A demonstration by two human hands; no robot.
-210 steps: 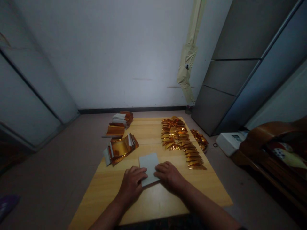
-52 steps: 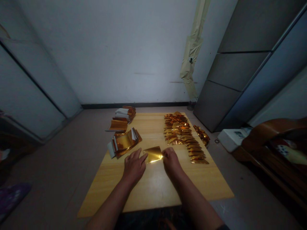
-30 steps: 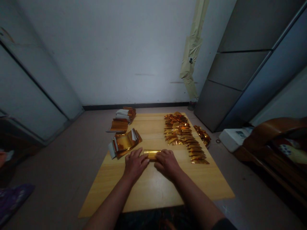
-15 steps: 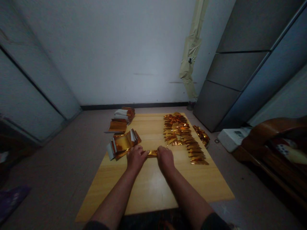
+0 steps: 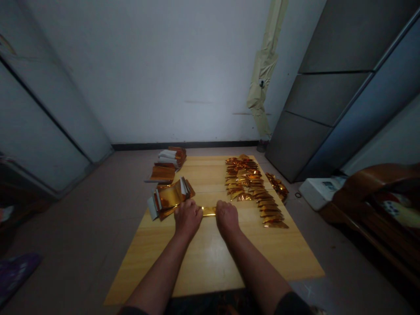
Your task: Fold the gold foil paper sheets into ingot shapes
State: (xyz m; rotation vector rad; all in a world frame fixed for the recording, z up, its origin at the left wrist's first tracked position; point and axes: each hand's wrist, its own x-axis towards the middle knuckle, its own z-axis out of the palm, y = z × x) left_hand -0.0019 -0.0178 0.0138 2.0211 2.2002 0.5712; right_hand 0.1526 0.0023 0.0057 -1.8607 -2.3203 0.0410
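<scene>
A narrow folded strip of gold foil paper (image 5: 208, 211) lies on the low wooden table (image 5: 210, 262) between my two hands. My left hand (image 5: 187, 217) covers the strip's left end with its fingers curled down on it. My right hand (image 5: 226, 218) presses on the right end, fingers also curled. Only the short middle part of the strip shows.
Stacks of gold foil sheets (image 5: 170, 197) sit at the table's left, with more stacks (image 5: 163, 172) behind. A long row of folded gold pieces (image 5: 252, 186) runs along the right side. A grey cabinet (image 5: 328, 100) and a wooden chair (image 5: 377, 197) stand at the right.
A grey-backed sheet was turned gold side up and folded down into a narrow strip. Both hands have closed in on its ends and moved slightly farther from me.
</scene>
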